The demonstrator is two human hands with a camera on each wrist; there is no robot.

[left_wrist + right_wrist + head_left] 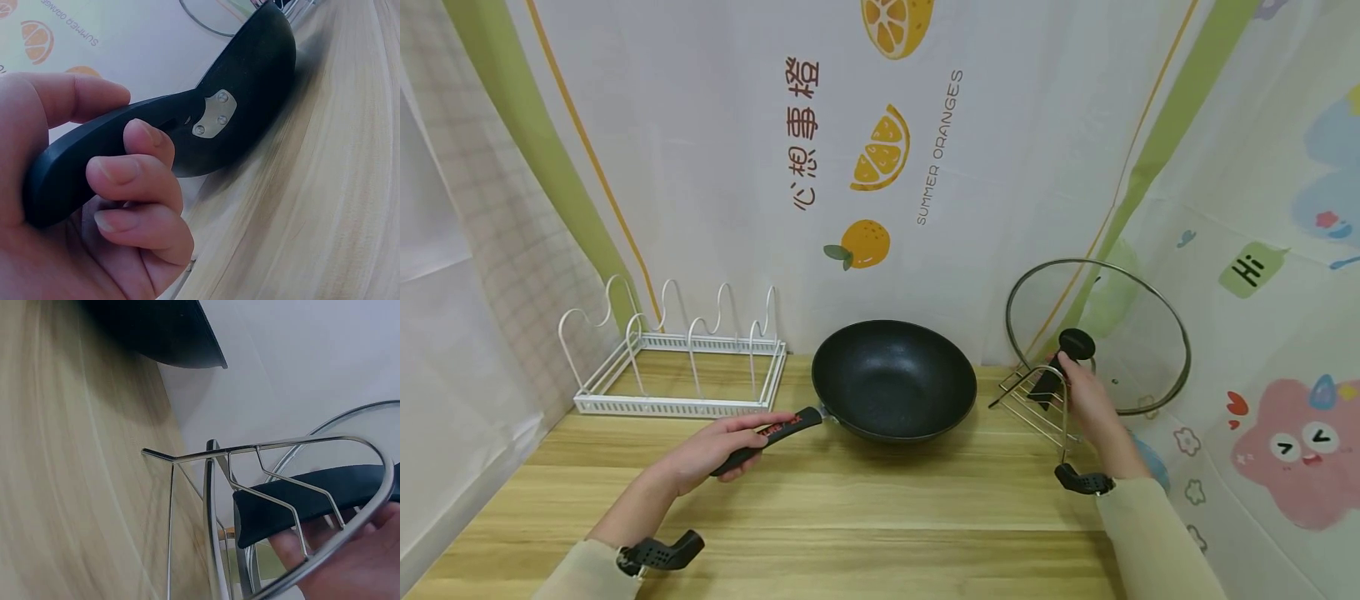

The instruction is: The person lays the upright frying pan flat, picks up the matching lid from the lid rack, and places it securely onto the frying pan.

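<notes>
A black wok (895,379) sits near the back of the wooden table, its open side tilted toward me. My left hand (722,446) grips its long black handle (94,147), with fingers curled round it in the left wrist view. At the right, a round glass lid (1131,333) with a metal rim stands upright in a metal wire rack (1033,421). My right hand (1088,404) holds the lid's black handle (300,494) behind the rack's front loop. The rack's wires cross in front of part of that handle in the right wrist view.
On the left of the table (880,533) stands a white rack (670,408) with several curved wire dividers. A white curtain (730,167) printed with oranges hangs right behind the wok. Another printed sheet (1247,350) borders the right side, close to the lid.
</notes>
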